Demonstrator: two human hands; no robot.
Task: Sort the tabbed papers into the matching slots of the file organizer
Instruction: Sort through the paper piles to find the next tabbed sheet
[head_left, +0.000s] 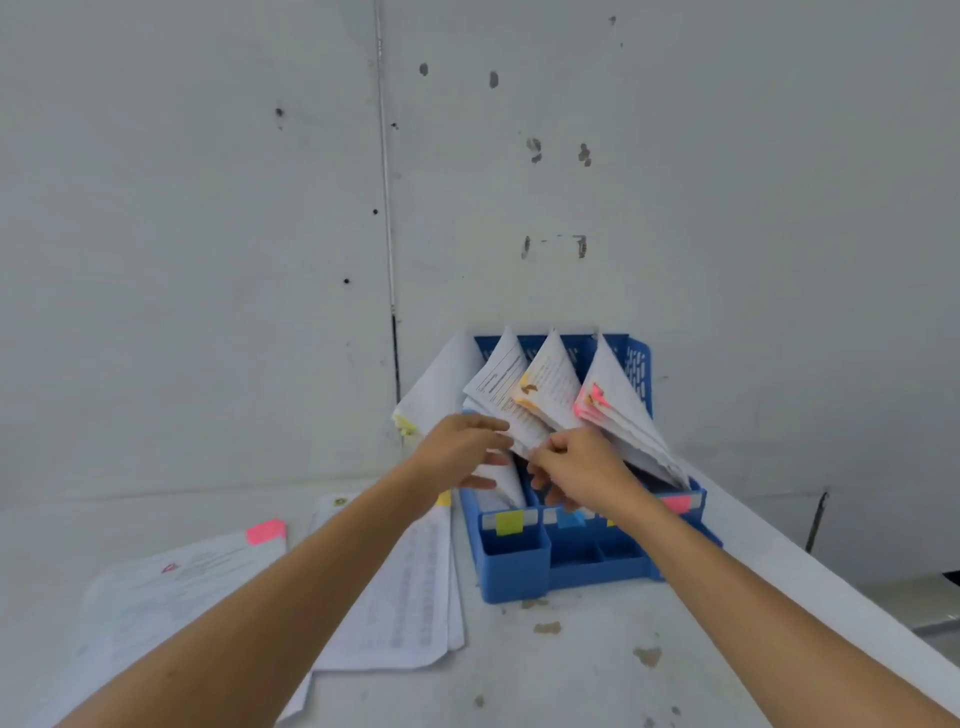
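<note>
- Two hands work at the organizer (514, 577). The left hand (460, 449), fingers straight, steadies the filed papers (498, 374), while the right hand (584, 465) is curled, pinching a sheet (524, 431) by its lower edge.
- Sheet's partly in, above the blue label (569, 518) on the organizer's front.
- Risk: the filed papers lean and crowd the gap, so the sheet could crumple or slide into the neighbouring slot.
- More tabbed papers (171, 587) lie left of the organizer.

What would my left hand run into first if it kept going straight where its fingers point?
Your left hand points right, at the white paper sheaf standing in the blue file organizer. That sheaf comes first; the fingertips look close to it, maybe touching already, though depth is unclear.
</note>
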